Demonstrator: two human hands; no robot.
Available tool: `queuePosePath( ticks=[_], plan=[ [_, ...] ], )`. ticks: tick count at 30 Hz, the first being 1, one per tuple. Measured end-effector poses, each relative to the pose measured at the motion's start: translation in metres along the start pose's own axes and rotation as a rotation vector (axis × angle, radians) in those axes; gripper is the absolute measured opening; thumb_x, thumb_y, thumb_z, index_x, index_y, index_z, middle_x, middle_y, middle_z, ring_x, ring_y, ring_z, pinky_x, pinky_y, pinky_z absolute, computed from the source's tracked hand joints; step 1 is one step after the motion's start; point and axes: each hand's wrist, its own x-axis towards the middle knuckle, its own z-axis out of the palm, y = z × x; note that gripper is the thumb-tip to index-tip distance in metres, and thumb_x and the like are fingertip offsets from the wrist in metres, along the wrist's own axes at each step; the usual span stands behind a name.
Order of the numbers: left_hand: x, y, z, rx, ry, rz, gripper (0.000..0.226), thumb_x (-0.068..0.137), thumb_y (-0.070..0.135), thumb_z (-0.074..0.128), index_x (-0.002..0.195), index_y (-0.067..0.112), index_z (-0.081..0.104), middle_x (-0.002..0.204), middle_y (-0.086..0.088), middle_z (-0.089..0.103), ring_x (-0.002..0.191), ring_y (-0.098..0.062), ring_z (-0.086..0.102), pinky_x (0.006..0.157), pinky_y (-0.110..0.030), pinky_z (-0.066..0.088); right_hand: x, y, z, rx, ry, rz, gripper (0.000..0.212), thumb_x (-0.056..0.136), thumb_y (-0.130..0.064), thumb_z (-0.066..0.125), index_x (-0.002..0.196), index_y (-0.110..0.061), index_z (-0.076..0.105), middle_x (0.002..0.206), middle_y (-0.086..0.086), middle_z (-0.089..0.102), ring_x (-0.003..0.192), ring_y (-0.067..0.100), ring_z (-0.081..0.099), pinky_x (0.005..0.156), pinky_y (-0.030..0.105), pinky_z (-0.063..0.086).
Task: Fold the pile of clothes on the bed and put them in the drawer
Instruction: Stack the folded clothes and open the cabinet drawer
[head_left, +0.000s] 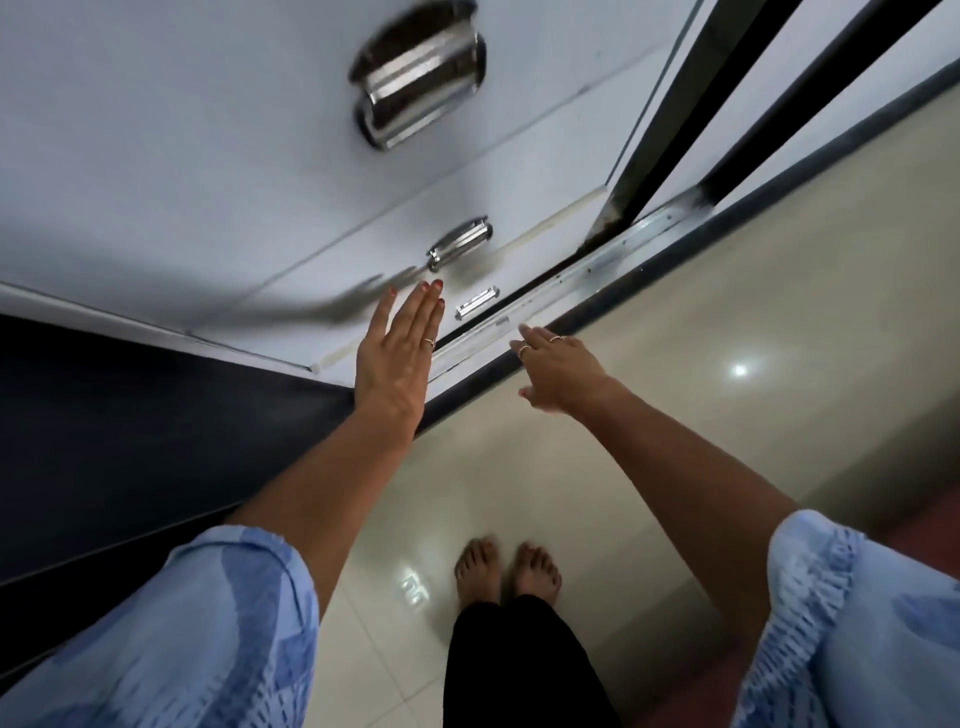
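I look down a white chest of drawers (208, 171) with chrome handles. The top handle (421, 73) is large and blurred, a middle handle (460, 244) and a lowest handle (477, 304) sit further down. All drawer fronts look shut. My left hand (402, 348) reaches out flat with straight fingers, its tips close to the front just below the middle handle. My right hand (558, 371) is stretched toward the cabinet's bottom edge with loosely spread fingers and holds nothing. No clothes are in view.
A dark panel (130, 441) lies left of the chest. A sliding door track (623, 244) and dark door frames (691, 93) run to the right. My bare feet (506, 569) stand on glossy cream floor tiles (727, 364).
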Motion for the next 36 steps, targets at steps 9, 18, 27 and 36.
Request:
queuePosePath(
  ticks=[9, 18, 27, 36],
  plan=[
    [0.045, 0.037, 0.078, -0.064, 0.052, -0.005, 0.086, 0.095, 0.031, 0.037, 0.143, 0.004, -0.030, 0.150, -0.012, -0.038, 0.141, -0.025, -0.031, 0.108, -0.048, -0.021, 0.093, -0.006, 0.064, -0.049, 0.026, -0.031, 0.075, 0.095, -0.026, 0.052, 0.153, -0.015, 0.006, 0.161, 0.005, -0.001, 0.149, 0.019, 0.003, 0.119, 0.040, 0.011],
    [0.054, 0.040, 0.104, -0.156, 0.131, 0.004, 0.095, 0.092, 0.032, 0.047, 0.144, 0.008, -0.029, 0.149, -0.012, -0.039, 0.143, -0.023, -0.027, 0.110, -0.044, -0.018, 0.129, -0.016, 0.086, -0.098, 0.063, -0.027, 0.079, 0.094, -0.024, 0.052, 0.154, -0.015, 0.002, 0.161, 0.004, -0.003, 0.149, 0.018, -0.001, 0.120, 0.040, 0.007],
    [0.054, 0.051, 0.104, -0.248, 0.167, -0.043, 0.099, 0.089, 0.036, 0.055, 0.149, 0.015, -0.020, 0.154, -0.014, -0.030, 0.145, -0.025, -0.020, 0.112, -0.044, -0.015, 0.143, -0.020, 0.092, -0.113, 0.096, 0.005, 0.079, 0.094, -0.025, 0.053, 0.154, -0.017, 0.001, 0.162, 0.004, 0.002, 0.149, 0.020, 0.001, 0.119, 0.041, 0.006],
    [0.050, 0.070, 0.091, -0.614, 0.187, -0.113, 0.085, 0.085, 0.024, 0.059, 0.152, 0.018, 0.008, 0.160, -0.011, -0.012, 0.148, -0.028, -0.004, 0.117, -0.048, 0.015, 0.150, -0.022, 0.088, -0.072, 0.140, -0.004, 0.074, 0.090, -0.029, 0.057, 0.152, -0.014, 0.018, 0.158, 0.006, 0.020, 0.147, 0.022, 0.013, 0.119, 0.042, 0.005]
  ],
)
